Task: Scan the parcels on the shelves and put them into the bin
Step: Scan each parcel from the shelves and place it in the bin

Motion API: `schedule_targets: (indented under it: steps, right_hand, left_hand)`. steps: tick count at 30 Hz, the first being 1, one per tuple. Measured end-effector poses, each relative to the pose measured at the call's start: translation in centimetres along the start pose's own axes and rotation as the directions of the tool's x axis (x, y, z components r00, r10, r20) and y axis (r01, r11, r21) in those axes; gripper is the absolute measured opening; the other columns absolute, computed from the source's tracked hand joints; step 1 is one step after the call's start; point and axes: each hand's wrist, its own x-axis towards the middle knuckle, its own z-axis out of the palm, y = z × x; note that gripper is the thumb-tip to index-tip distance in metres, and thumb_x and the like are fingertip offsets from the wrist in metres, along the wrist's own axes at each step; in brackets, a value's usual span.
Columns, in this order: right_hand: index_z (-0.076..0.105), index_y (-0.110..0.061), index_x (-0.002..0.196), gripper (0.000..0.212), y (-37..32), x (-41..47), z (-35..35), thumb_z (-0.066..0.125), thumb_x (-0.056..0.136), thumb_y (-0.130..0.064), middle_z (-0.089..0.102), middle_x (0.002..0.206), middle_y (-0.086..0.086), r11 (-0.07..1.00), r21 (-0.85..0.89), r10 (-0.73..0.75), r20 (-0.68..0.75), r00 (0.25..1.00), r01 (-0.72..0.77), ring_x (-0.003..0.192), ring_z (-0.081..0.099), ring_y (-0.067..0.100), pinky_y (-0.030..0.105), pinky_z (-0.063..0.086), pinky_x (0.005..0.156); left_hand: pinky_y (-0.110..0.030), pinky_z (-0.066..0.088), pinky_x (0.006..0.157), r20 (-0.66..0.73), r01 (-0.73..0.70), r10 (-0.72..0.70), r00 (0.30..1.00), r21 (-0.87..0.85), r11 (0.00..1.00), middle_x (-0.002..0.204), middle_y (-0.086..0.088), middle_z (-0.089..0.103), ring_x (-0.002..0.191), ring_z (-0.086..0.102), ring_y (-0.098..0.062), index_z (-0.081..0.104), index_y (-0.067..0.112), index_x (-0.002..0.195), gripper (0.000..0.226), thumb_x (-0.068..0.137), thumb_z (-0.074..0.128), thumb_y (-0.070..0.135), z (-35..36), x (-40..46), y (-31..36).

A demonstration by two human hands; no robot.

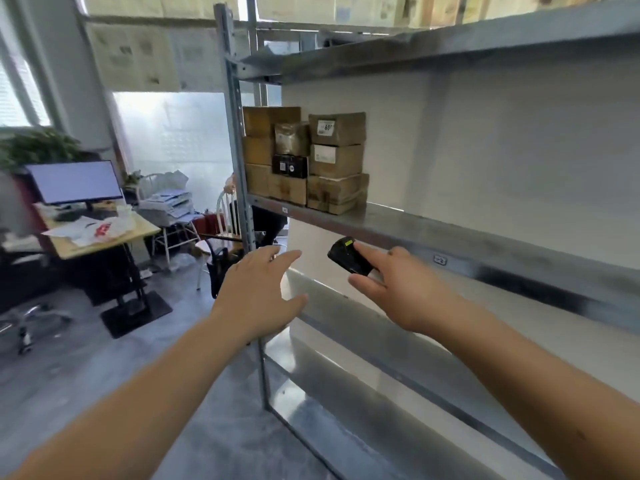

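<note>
Stacking brown on the shelf (381, 220) — taped cardboard parcels (304, 161), white-labelled.

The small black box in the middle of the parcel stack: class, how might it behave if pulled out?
The small black box looks rigid, so probably stiff. A brown pouch rests on it and may topple. It seems wedged between cardboard boxes, so it may drag. The left hand is open.

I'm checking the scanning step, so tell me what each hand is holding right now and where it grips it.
The right hand holds a black handheld scanner by its rear end, index finger along its top. The left hand is open and holds nothing.
</note>
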Motion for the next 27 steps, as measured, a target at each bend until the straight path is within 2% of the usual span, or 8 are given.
schedule_targets:
  steps: [3,8,11,14,18,22,27]
  right_hand:
    - [0.022,-0.048,0.16,0.068,1.4,3.9,-0.2,0.043,0.098,-0.069,0.053,0.129,0.008,1.0,-0.004,-0.011,0.017,1.0,0.011,0.116,0.057,0.031,0.044,0.05,0.096]
    - [0.022,-0.052,0.158,0.067,2.5,9.2,0.7,0.04,0.097,-0.072,0.051,0.117,0.001,1.0,-0.005,-0.011,0.022,1.0,0.011,0.097,0.058,0.022,0.037,0.048,0.077]
    - [0.022,-0.053,0.157,0.066,2.8,12.4,1.5,0.04,0.097,-0.073,0.051,0.111,-0.001,1.0,0.022,0.005,0.018,1.0,-0.006,0.092,0.057,0.019,0.037,0.052,0.079]
    - [0.024,-0.051,0.158,0.067,2.6,15.9,2.1,0.04,0.097,-0.073,0.051,0.106,-0.004,1.0,0.012,0.017,-0.002,1.0,-0.017,0.089,0.056,0.015,0.034,0.049,0.073]
    - [0.028,-0.049,0.157,0.066,2.5,20.4,2.8,0.041,0.097,-0.073,0.046,0.103,-0.008,0.997,0.017,0.079,-0.055,0.995,-0.078,0.09,0.054,0.014,0.033,0.049,0.075]
    - [0.032,-0.048,0.156,0.061,2.4,24.5,2.9,0.045,0.099,-0.066,0.047,0.099,-0.007,0.985,0.03,0.171,-0.12,0.978,-0.169,0.085,0.054,0.012,0.029,0.045,0.07]
    - [0.029,-0.048,0.157,0.063,2.6,28.9,2.1,0.044,0.098,-0.068,0.044,0.097,-0.013,0.961,0.017,0.271,-0.247,0.93,-0.276,0.08,0.052,0.008,0.023,0.038,0.061]
  left_hand:
    - [-0.048,0.028,0.124,0.0,0.001,-0.001,1.0,0.026,1.0,0.168,0.002,0.03,0.155,0.027,-0.023,0.031,0.045,0.16,0.081,0.089,0.062,0.067,0.8,3.5,-0.6]
    - [-0.048,0.029,0.123,-0.012,-0.006,0.006,1.0,-0.003,1.0,0.167,0.005,0.03,0.154,0.027,-0.021,0.031,0.046,0.159,0.08,0.087,0.057,0.07,1.9,8.9,-2.4]
    - [-0.049,0.033,0.122,-0.02,-0.024,0.024,1.0,-0.004,1.0,0.166,0.005,0.032,0.153,0.029,-0.022,0.031,0.046,0.159,0.083,0.085,0.054,0.073,2.6,12.3,-4.2]
    - [-0.051,0.034,0.121,-0.041,-0.058,0.057,0.998,-0.022,0.998,0.165,0.005,0.034,0.152,0.031,-0.022,0.032,0.046,0.158,0.081,0.086,0.056,0.073,3.0,16.4,-6.1]
    - [-0.056,0.033,0.121,-0.072,-0.155,0.15,0.986,-0.065,0.986,0.165,0.005,0.034,0.152,0.03,-0.023,0.034,0.045,0.158,0.081,0.085,0.057,0.071,2.9,22.8,-8.5]
    - [-0.056,0.035,0.12,-0.101,-0.281,0.272,0.957,-0.087,0.956,0.166,0.005,0.032,0.152,0.03,-0.023,0.032,0.047,0.158,0.079,0.087,0.059,0.071,1.8,30.0,-10.0]
    - [-0.056,0.038,0.119,-0.185,-0.431,0.408,0.894,-0.109,0.896,0.165,0.006,0.033,0.151,0.032,-0.022,0.032,0.046,0.157,0.078,0.088,0.058,0.07,0.0,38.2,-10.4]
